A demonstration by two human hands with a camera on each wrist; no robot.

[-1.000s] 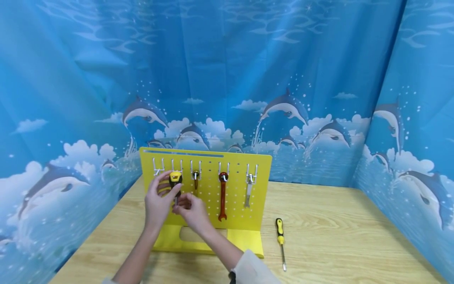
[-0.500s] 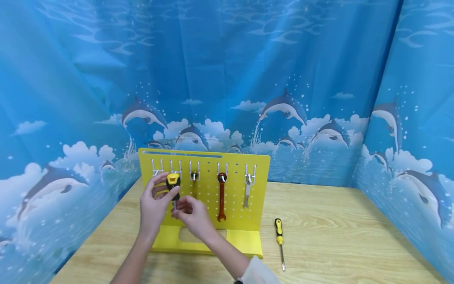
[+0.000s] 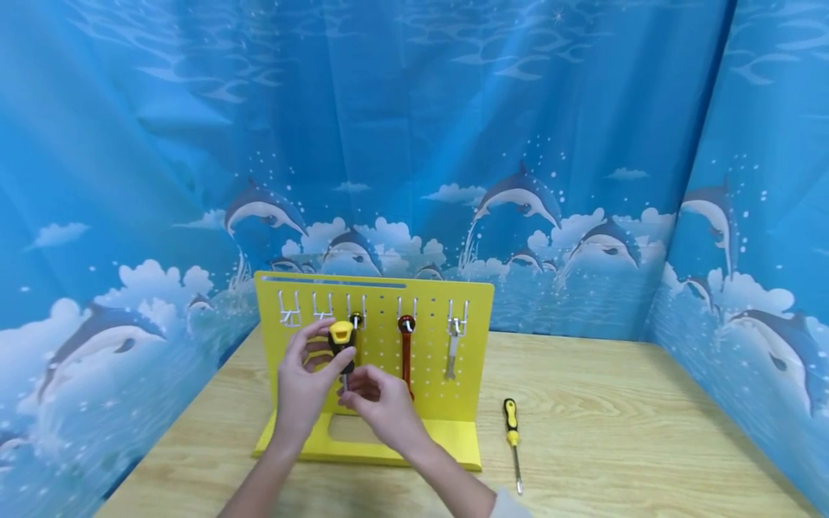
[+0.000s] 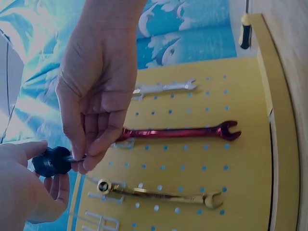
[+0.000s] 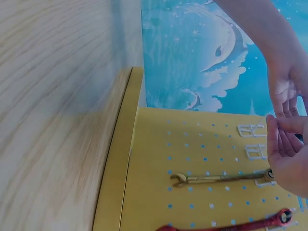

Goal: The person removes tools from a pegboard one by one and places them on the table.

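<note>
Both hands hold a short screwdriver [image 3: 342, 333] upright in front of the yellow pegboard [image 3: 440, 403]. My left hand [image 3: 304, 388] grips its black and yellow handle. The thumb and fingers of my right hand [image 3: 388, 410] pinch the metal shaft just below; the tip is hidden by those fingers. Behind the hands hang a gold wrench [image 4: 159, 195] and a red wrench [image 3: 406, 352], with a silver wrench [image 3: 452, 352] further right. In the right wrist view, the handle is out of sight.
Two white wire hooks, the far-left hook [image 3: 290, 316] and the one beside it [image 3: 322, 314], carry no tool. A longer yellow and black screwdriver [image 3: 512, 435] lies on the wooden table [image 3: 615, 417], right of the board. A dolphin-print curtain [image 3: 414, 144] surrounds the table.
Over the last half second both hands and the short screwdriver have shifted right and slightly down, away from the second hook, now overlapping the gold wrench.
</note>
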